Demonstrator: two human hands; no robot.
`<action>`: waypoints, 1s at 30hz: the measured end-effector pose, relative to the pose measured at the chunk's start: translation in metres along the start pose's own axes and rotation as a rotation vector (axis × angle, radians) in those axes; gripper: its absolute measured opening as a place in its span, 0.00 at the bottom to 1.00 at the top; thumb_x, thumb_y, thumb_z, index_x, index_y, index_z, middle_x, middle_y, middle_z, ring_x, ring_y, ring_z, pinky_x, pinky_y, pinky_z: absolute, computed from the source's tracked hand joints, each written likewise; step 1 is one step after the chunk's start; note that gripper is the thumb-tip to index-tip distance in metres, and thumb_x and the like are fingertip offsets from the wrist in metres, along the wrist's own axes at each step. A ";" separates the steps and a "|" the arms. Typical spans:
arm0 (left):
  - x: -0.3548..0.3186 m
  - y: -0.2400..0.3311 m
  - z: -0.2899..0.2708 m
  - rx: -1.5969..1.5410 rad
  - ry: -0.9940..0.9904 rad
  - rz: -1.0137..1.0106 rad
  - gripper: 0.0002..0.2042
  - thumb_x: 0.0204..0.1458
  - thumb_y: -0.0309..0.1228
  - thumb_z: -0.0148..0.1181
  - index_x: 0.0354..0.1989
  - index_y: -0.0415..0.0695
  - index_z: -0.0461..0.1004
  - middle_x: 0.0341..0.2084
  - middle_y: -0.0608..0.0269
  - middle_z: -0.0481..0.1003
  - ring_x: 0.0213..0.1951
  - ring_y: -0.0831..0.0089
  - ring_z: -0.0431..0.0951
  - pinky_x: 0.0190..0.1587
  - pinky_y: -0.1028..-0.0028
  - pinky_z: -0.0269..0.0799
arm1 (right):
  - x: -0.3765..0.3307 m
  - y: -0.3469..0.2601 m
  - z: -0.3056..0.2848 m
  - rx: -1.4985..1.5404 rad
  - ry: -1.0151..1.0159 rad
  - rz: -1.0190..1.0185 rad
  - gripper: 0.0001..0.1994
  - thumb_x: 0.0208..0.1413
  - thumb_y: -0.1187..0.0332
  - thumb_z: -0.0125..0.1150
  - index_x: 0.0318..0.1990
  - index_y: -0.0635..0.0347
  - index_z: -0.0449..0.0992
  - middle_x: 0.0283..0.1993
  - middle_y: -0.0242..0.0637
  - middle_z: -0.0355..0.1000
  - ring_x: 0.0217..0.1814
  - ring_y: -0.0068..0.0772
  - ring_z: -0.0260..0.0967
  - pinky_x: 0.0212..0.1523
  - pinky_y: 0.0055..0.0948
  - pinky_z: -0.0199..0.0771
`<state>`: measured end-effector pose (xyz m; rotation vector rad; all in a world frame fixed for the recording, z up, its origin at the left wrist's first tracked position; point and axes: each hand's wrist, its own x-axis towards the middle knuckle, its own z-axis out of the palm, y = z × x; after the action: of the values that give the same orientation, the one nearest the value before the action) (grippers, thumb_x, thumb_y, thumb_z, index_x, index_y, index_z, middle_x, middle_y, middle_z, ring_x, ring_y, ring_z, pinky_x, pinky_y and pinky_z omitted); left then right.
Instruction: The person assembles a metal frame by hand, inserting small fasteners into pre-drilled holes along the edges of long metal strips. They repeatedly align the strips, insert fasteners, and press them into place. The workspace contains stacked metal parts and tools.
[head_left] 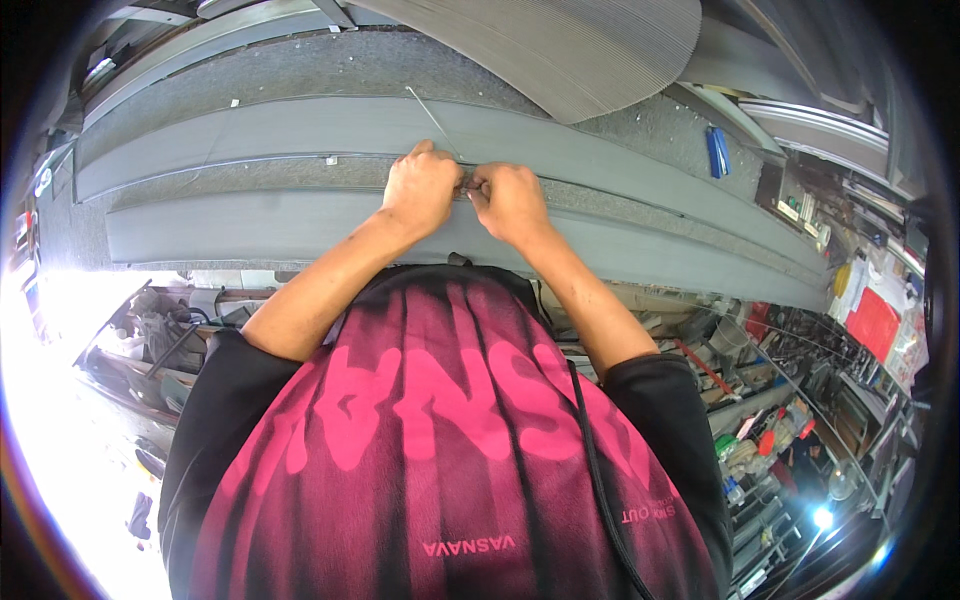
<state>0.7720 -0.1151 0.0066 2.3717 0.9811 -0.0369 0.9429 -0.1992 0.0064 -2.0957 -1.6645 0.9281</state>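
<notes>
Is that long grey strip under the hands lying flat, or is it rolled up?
Flat. The grey strip runs spread out along the bench; the left hand and right hand pinch something small at its upper edge.

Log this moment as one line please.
left hand pinching thin wire | right hand pinching beside it | on grey slat | blue clip apart

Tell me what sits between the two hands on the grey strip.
In the head view, a small metal piece is pinched between the left hand and right hand; a thin wire runs up from it.
</notes>
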 end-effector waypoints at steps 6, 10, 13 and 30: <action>-0.002 0.001 0.004 -0.052 0.055 0.004 0.06 0.49 0.19 0.68 0.32 0.44 0.88 0.37 0.57 0.84 0.50 0.51 0.81 0.51 0.54 0.83 | -0.003 -0.003 0.001 -0.012 0.057 -0.031 0.04 0.57 0.73 0.74 0.38 0.60 0.86 0.41 0.48 0.85 0.46 0.60 0.83 0.49 0.55 0.83; -0.006 0.006 0.008 -0.078 0.130 -0.038 0.07 0.48 0.18 0.67 0.32 0.44 0.88 0.37 0.58 0.84 0.49 0.53 0.81 0.51 0.54 0.83 | -0.004 -0.005 0.005 -0.054 0.075 0.004 0.04 0.58 0.73 0.74 0.38 0.60 0.85 0.42 0.47 0.85 0.46 0.59 0.83 0.49 0.56 0.83; -0.005 0.009 0.005 -0.109 0.137 -0.097 0.07 0.48 0.19 0.67 0.32 0.44 0.88 0.36 0.58 0.85 0.47 0.53 0.83 0.48 0.53 0.83 | -0.004 -0.008 0.007 -0.031 0.058 0.065 0.04 0.58 0.73 0.73 0.38 0.60 0.84 0.43 0.47 0.84 0.46 0.59 0.83 0.49 0.56 0.83; 0.019 0.013 -0.011 -0.160 -0.088 -0.415 0.06 0.51 0.26 0.71 0.33 0.53 0.91 0.35 0.51 0.88 0.42 0.48 0.90 0.49 0.52 0.86 | 0.026 -0.008 -0.003 -0.239 -0.045 0.146 0.11 0.51 0.67 0.85 0.33 0.60 0.86 0.39 0.51 0.86 0.45 0.59 0.85 0.49 0.55 0.84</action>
<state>0.7925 -0.1044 0.0178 1.9717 1.3618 -0.2099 0.9423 -0.1717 0.0059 -2.3976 -1.7394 0.8598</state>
